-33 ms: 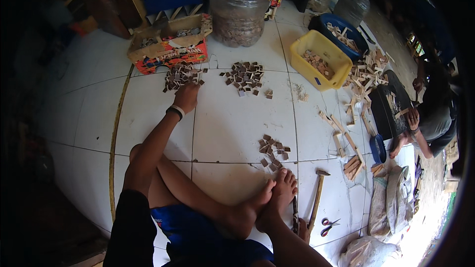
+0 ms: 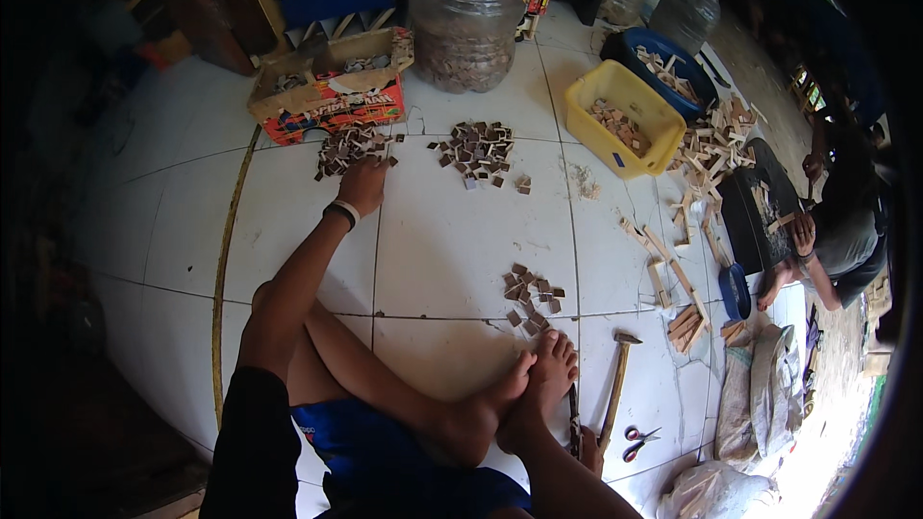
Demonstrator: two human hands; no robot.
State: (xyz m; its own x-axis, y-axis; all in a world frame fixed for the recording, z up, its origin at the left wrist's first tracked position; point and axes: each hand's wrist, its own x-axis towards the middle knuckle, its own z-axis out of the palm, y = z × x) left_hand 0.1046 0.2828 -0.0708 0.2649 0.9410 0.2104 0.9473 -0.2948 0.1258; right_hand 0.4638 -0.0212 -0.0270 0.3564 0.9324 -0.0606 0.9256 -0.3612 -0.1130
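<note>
My left hand [image 2: 361, 185] reaches forward to the near edge of a pile of small dark-faced wooden chips [image 2: 348, 146]. Its fingers are bunched downward, and what they hold, if anything, is hidden. A second chip pile [image 2: 478, 147] lies to the right of it. A smaller group of square chips [image 2: 531, 293] is scattered just beyond my crossed feet. Low in the picture, mostly covered by my leg, my right hand [image 2: 590, 454] is beside the lower end of a hammer [image 2: 616, 386] and a dark, thin stick-like thing [image 2: 575, 421]. Its fingers cannot be made out.
An open cardboard box [image 2: 332, 101], a clear plastic tub [image 2: 465, 48] and a yellow basin [image 2: 586, 125] stand at the back. Wood offcuts [image 2: 716, 139] heap at the right, near a co-worker's hand [image 2: 802, 233]. Scissors [image 2: 638, 442] and sacks [image 2: 774, 389] lie lower right.
</note>
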